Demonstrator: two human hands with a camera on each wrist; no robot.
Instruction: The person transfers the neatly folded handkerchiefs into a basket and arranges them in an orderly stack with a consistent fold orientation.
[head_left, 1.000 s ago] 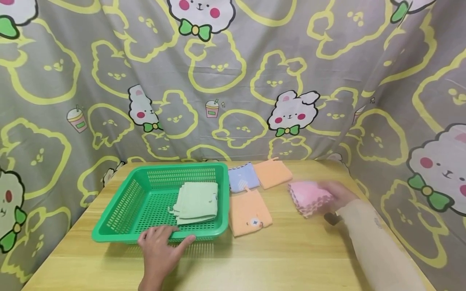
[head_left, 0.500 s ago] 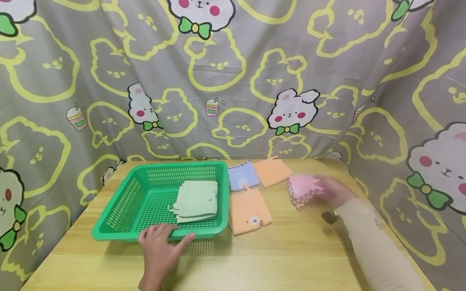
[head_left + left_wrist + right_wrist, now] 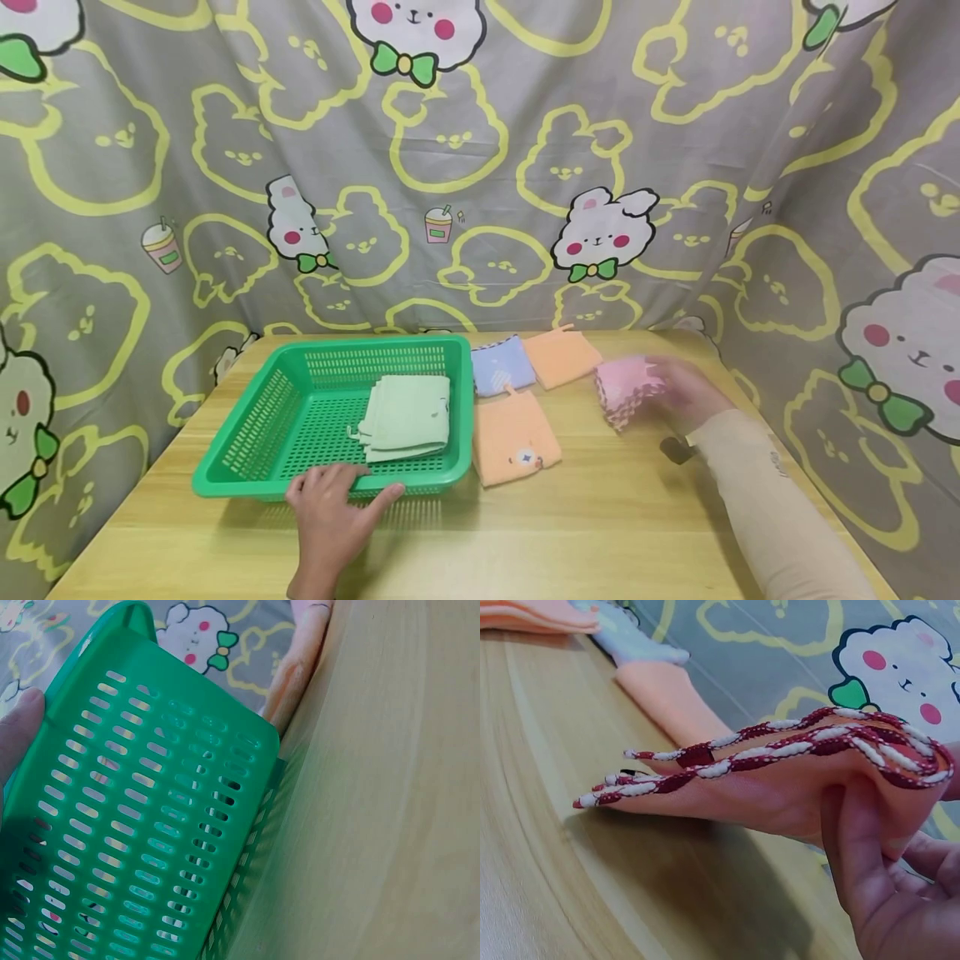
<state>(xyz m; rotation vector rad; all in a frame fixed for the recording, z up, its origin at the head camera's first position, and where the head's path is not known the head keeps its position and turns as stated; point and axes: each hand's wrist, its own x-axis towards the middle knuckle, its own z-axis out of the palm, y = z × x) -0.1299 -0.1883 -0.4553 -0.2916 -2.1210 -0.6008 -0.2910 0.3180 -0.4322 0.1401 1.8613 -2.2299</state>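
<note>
My right hand [image 3: 693, 393] pinches a folded pink towel [image 3: 624, 379] with a checked edge, over the right side of the table. In the right wrist view the towel's red-and-white stitched border [image 3: 735, 761] faces the camera; its free end droops close to the wood. My left hand [image 3: 332, 521] grips the front rim of a green plastic basket [image 3: 243, 487], with the fingers hooked over it. The left wrist view shows the thumb [image 3: 21, 727] at that rim beside the slotted wall [image 3: 142, 802]. Inside the basket, on its right side, lies a folded pale green towel [image 3: 411, 410].
Right of the basket lie an orange towel [image 3: 513, 429] with an embroidered face, a blue towel [image 3: 501, 368], and a second orange towel [image 3: 564, 358] behind. A dark heart-shaped patch [image 3: 677, 451] shows under the right wrist. A patterned curtain [image 3: 480, 150] encloses the table's back and sides.
My right hand has moved slightly back with the pink towel, whose near edge has swung away from me and bunched. The left hand and basket have stayed in place.
</note>
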